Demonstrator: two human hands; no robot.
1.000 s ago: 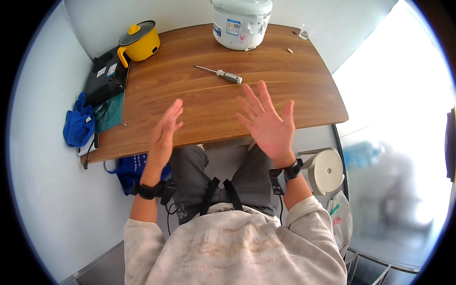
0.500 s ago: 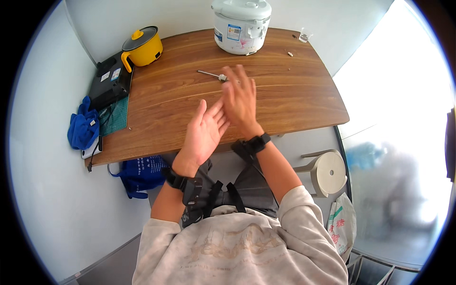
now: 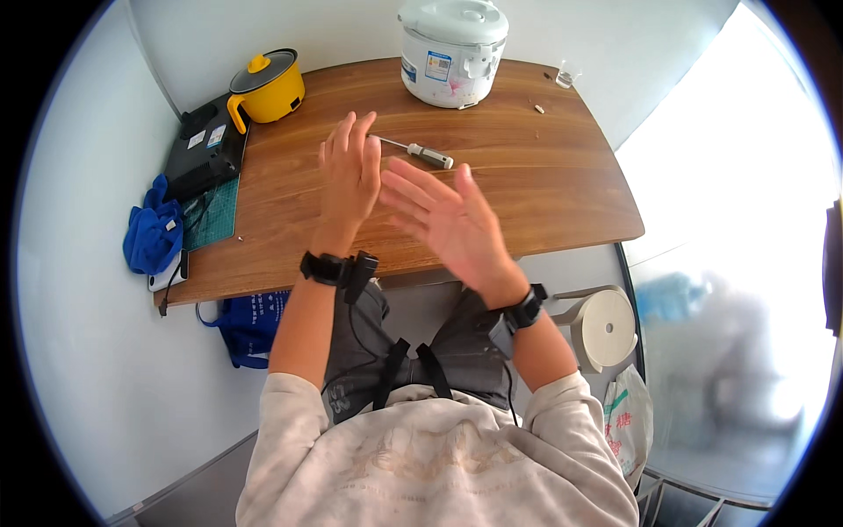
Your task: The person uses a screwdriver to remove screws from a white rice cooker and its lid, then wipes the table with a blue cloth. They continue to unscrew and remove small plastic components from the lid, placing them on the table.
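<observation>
The table lies under both hands. Beyond them stands a white cooker. The left hand and right hand hover open, fingers spread, each grip empty. The screwdriver lies just past the fingertips, untouched.

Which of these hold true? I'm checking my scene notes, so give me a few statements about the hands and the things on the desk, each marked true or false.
1. Both hands are empty, fingers spread, raised above the brown wooden desk. True.
2. The left hand grips the grey-handled screwdriver. False: the screwdriver lies on the desk beyond the hand, held by nobody.
3. The white rice cooker stands at the desk's far edge. True.
4. The yellow pot with a grey lid stands right of the rice cooker. False: it stands to its left.
5. The right hand rests flat on the blue cloth. False: the cloth lies at the desk's left end, far from it.
</observation>
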